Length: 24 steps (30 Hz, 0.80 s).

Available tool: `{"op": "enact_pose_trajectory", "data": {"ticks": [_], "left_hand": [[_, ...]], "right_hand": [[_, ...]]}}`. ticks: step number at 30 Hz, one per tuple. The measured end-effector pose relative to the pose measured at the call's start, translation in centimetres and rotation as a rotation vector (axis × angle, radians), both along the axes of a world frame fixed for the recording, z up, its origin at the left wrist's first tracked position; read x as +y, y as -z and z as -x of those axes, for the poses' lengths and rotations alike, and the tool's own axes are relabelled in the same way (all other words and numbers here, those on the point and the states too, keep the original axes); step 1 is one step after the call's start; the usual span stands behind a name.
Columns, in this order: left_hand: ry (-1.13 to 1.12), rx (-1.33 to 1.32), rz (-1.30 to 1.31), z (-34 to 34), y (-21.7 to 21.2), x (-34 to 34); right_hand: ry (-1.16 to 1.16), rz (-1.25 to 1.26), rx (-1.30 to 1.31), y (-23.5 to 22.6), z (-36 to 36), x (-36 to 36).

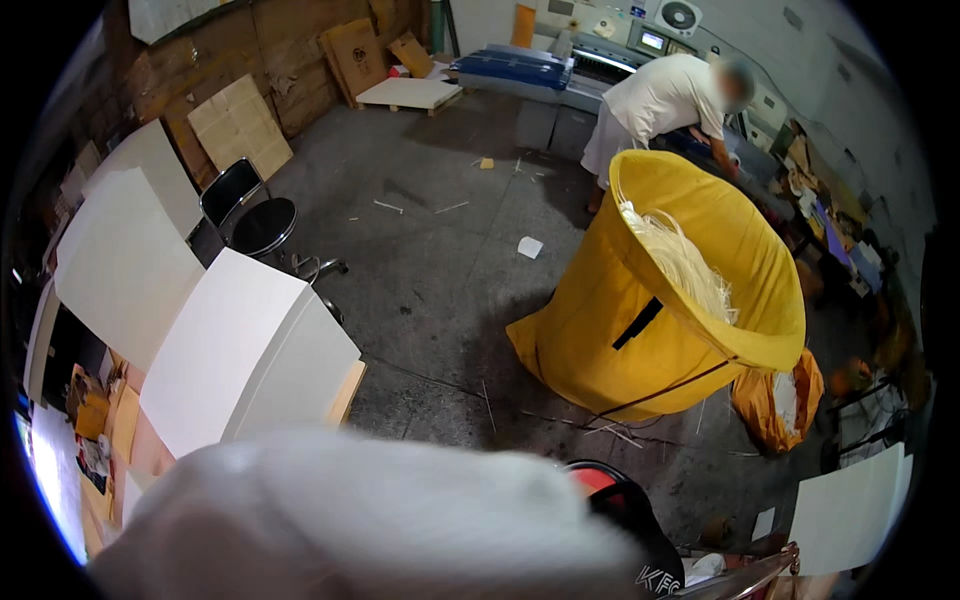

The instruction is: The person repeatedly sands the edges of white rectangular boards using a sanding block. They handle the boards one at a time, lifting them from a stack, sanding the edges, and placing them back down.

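Neither of my hands can be made out. A large blurred pale shape [370, 515] fills the lower middle, very close; I cannot tell whether it is a sleeve or a cloth. Just beyond it on the left stands a tall stack of white sheets [225, 340]. To the right is a big yellow fabric bin [620, 310] with its mouth wide, holding a heap of thin white paper strips [680, 255]. A black item with a red part [597, 480] shows at the bottom, partly covered by the blurred shape.
A co-worker [665, 100] in pale clothes bends over a large machine [600, 65] at the back. A black swivel chair [262, 225] stands left. An orange bag [782, 405] sits beside the bin. White sheets [845, 510] lie lower right; scraps litter the grey floor [420, 260].
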<state>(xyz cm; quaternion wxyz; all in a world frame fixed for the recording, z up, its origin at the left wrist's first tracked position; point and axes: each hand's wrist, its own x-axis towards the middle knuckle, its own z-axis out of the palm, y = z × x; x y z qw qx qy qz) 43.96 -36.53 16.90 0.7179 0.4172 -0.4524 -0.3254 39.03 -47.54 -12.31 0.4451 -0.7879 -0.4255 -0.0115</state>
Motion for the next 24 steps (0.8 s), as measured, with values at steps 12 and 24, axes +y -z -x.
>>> {"op": "enact_pose_trajectory", "data": {"ticks": [12,24], "left_hand": [[-0.553,0.069,-0.379,0.9,7.8,5.5],[-0.611,0.038,-0.439,1.3,7.7,6.7]], "right_hand": [[-0.136,0.046,0.077,2.3,-0.8,1.9],[-0.121,0.09,0.117,1.0,0.3,1.6]]}}
